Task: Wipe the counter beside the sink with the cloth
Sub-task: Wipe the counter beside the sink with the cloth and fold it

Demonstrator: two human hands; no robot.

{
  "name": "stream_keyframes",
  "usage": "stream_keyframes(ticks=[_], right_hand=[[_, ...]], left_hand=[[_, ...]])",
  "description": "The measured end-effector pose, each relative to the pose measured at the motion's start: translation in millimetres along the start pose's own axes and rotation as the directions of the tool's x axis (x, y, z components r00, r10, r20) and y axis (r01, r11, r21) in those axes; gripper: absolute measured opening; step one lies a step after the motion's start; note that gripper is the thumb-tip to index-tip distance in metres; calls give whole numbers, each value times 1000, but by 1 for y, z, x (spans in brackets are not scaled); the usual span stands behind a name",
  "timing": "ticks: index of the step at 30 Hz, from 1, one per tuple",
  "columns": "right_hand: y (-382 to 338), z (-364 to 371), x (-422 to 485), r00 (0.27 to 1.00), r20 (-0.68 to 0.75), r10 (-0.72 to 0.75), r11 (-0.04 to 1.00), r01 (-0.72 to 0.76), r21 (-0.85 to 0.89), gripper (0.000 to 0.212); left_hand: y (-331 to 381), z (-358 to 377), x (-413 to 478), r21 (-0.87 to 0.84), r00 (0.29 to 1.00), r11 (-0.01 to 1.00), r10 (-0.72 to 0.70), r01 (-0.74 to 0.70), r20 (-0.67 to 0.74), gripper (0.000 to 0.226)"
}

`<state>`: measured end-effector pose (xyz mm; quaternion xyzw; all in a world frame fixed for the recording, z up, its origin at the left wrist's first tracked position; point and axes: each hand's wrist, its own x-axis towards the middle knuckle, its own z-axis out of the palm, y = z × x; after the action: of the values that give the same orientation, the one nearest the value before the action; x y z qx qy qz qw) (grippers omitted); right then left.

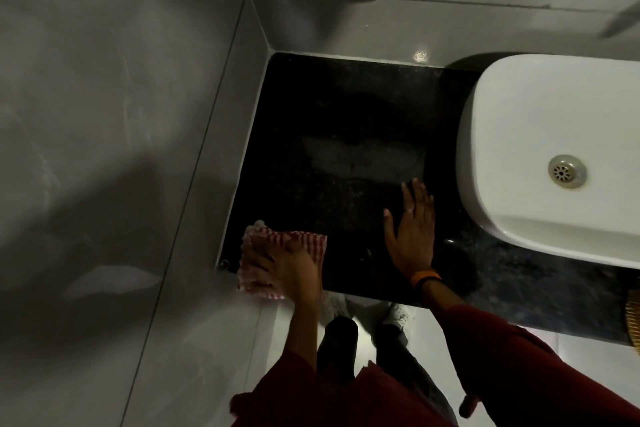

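The left hand [277, 270] presses flat on the cloth [284, 253] at the counter [346, 114] corner; unwiped surface extends toward 1 o'clock, while the right hand [412, 232] rests open, holding nothing.

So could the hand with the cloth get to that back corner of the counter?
Probably yes: the dark counter lies bare between the left hand on the checked cloth and the corner.

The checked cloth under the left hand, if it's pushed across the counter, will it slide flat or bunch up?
The checked cloth looks soft and already crumpled, so it would probably bunch at its free edges. The left hand presses flat on it, which likely keeps it sliding over the dark polished counter.
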<state>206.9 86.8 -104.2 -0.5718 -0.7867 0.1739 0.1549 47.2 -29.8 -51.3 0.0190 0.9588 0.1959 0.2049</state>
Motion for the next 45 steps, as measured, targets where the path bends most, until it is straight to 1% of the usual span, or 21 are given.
stream_keyframes(ticks=[2,4,8,11,12,15,18,20,23,25,26,28,30,32,33,34,35,37,39,42,45], right_hand=[[-9,-3,-10,995,-36,-93,996,94,10,46],[-31,-2,-28,988,25,-150,988,150,-23,33],[-84,9,-75,960,271,-73,997,69,24,42],[-111,18,-96,916,402,-1,997,-29,70,51],[-116,19,-99,901,433,16,996,-55,77,51],[-123,16,-101,895,444,38,986,-105,126,34],[-114,8,-106,887,458,59,971,-158,181,33],[-104,2,-111,862,490,130,906,-304,295,35],[-91,-5,-115,775,575,262,712,-558,427,22],[-83,-12,-116,727,605,324,546,-666,508,17],[-79,-17,-116,726,607,323,479,-678,557,15],[-73,-32,-112,768,591,248,424,-634,647,29],[-68,-45,-105,801,582,139,431,-578,693,40],[-63,-56,-91,787,612,82,466,-573,674,43],[-61,-61,-83,776,628,52,516,-560,649,47],[-58,-66,-74,779,626,46,610,-518,600,56],[-55,-70,-64,802,595,53,738,-433,518,62],[-49,-77,-45,891,454,27,897,-222,383,54],[-47,-84,-24,937,349,10,929,-138,343,38],[-49,-88,9,959,277,55,915,-159,370,26],[-54,-91,46,931,308,197,767,-342,542,6]], left_hand=[[-11,-20,8,-22,996,998,60,-62,-67,66],[-28,-37,19,-39,989,994,93,-97,-111,63],[-54,-54,39,-122,985,979,169,-165,18,58],[-58,-61,45,-158,991,983,109,-95,82,56],[-58,-62,45,-167,991,984,81,-62,106,54],[-64,-62,39,-185,972,983,54,-11,230,41],[-79,-62,32,-197,926,980,71,4,371,29],[-91,-62,31,-197,890,976,8,92,455,28],[-104,-65,28,-269,796,926,-54,267,603,36],[-105,-70,25,-330,805,911,-3,246,593,37],[-103,-71,24,-355,826,913,39,199,562,41],[-92,-74,24,-402,864,910,115,106,490,56],[-77,-76,26,-483,823,874,234,55,518,69],[-60,-78,31,-535,699,844,405,-39,589,79],[-52,-79,34,-535,625,835,488,-130,609,81],[-42,-78,37,-525,559,818,555,-234,616,80],[-31,-77,40,-498,524,801,595,-332,609,75],[-5,-71,43,-405,552,776,630,-484,546,60],[22,-66,45,-327,572,729,678,-601,462,46],[61,-59,56,-302,535,674,728,-674,430,28],[101,-50,72,-350,535,756,645,-553,546,20]])
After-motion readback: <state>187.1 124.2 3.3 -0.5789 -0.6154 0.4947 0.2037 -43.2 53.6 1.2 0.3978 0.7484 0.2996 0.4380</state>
